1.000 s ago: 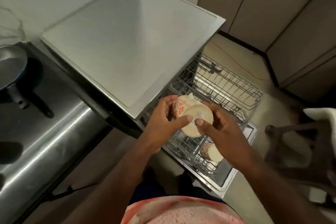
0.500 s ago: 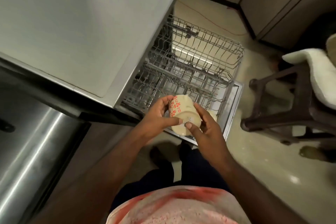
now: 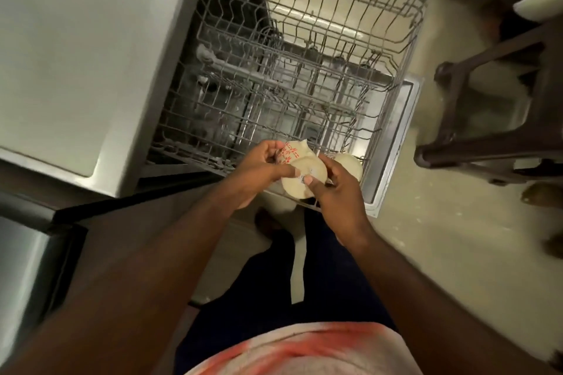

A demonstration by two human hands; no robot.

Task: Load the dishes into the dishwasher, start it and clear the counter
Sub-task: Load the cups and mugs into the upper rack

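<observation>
Red-blotched white shirt (image 3: pixel 304 350), dark trousers (image 3: pixel 323 280)

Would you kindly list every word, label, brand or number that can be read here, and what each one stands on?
No text can be read.
On the base of the cup, held in the left hand and right hand: a small dark mark, too blurred to read.
On the cup's side: a red pattern, seemingly decoration, not lettering.
On the rack: no label seen.
</observation>
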